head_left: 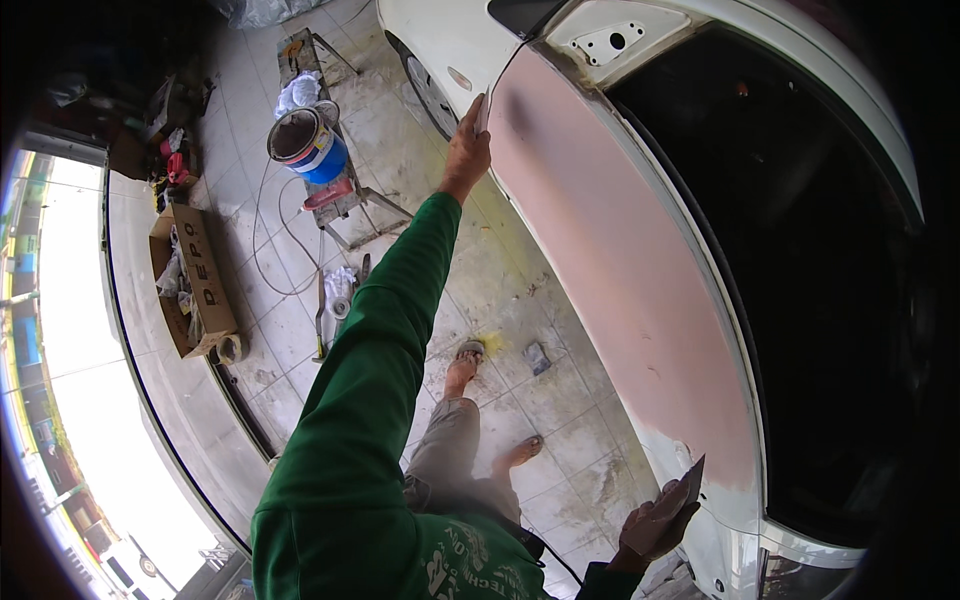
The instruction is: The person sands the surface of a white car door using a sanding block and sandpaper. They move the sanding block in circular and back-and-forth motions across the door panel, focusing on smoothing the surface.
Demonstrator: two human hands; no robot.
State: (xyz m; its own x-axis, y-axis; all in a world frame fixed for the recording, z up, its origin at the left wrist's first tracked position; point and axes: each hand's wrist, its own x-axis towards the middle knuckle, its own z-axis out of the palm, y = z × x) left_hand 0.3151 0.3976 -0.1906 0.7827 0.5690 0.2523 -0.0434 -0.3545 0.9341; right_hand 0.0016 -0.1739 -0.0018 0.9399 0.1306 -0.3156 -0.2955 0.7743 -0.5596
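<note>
Surface smoothing on the pink-coated front door (620, 270) of the white car (440, 40) looks like the step in hand; the next move seems to call for light, even pressure along the panel. Leftmost, a blue-sided bucket (325, 162) stands on the narrow table (340, 211). The left hand (467, 150) reaches to the door's far edge, its green-sleeved arm (400, 300) nearly straight; its fingers bend by a pale flat piece (483, 113), but I cannot tell whether they pinch it. Near right, the right hand (652, 522) hangs low, fingers closed around a dark brown flat piece (690, 482) beside the coating's near end.
</note>
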